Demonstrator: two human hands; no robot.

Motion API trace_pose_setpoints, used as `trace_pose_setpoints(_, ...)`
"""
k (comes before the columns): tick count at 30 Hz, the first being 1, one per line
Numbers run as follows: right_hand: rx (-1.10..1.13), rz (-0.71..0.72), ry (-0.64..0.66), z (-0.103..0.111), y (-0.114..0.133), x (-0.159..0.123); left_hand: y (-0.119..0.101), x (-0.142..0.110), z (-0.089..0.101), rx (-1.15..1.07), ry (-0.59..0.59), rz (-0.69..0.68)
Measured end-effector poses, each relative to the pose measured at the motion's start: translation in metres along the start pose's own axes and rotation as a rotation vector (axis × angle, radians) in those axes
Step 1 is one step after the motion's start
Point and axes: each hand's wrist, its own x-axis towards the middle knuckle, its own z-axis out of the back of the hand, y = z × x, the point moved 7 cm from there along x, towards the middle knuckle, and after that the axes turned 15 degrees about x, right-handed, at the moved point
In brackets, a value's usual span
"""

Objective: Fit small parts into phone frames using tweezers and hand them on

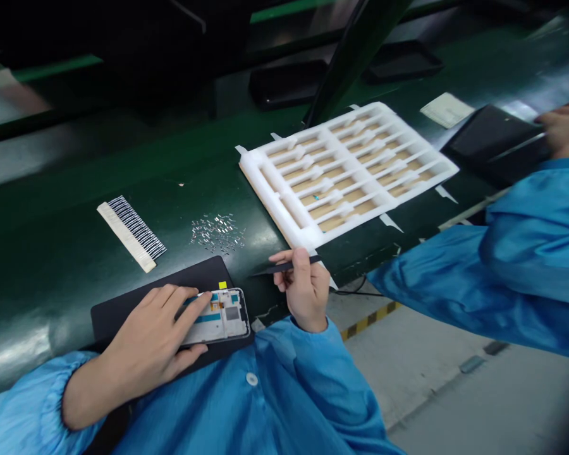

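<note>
One left hand (pixel 154 335), fingers spread, presses on a phone frame (pixel 222 314) (a yellow tab at its upper edge) lying on a black mat (pixel 123 304) on the green desk (pixel 52 234). Rightward, the right hand (pixel 307 287) pinches dark tweezers (pixel 284 268) beside a white foam tray (pixel 348 165).

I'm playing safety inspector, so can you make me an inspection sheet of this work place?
Surface: shiny green bench, black mat near the person.
Main things: phone frame on the mat; white slotted tray beyond.
Clutter: scattered tiny metal bits; pin strip beside them.
Left hand: fingers lie across the phone frame, thumb by its near edge.
Right hand: fingers pinch a slim dark tool.
Cables: one dark cable by the bench edge.
Surroundings: another person's blue sleeve at right; striped floor tape.
</note>
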Motion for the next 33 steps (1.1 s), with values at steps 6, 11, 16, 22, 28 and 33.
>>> trace_pose_setpoints(6, 0.013, 0.007, 0.003, 0.0, -0.001, 0.0, -0.001, -0.001, 0.004, 0.037, -0.041, -0.011)
trace_pose_setpoints(11, 0.059, -0.001, -0.004, 0.001, -0.001, 0.0, 0.003, -0.002, 0.007, 0.027, 0.009, -0.032)
trace_pose_setpoints(16, 0.06, -0.008, -0.004, 0.001, -0.001, 0.001, 0.005, -0.002, 0.01, -0.004, 0.011, -0.026)
trace_pose_setpoints(22, 0.051, -0.013, 0.002, 0.0, -0.001, 0.001, 0.003, -0.002, 0.009, -0.019, 0.005, -0.021)
trace_pose_setpoints(28, 0.021, -0.049, 0.019, -0.004, 0.0, 0.002, 0.005, -0.003, 0.016, -0.008, -0.07, 0.014)
trace_pose_setpoints(33, -0.004, -0.029, 0.071, -0.008, 0.006, 0.002, 0.026, -0.004, 0.027, 0.008, -0.099, 0.095)
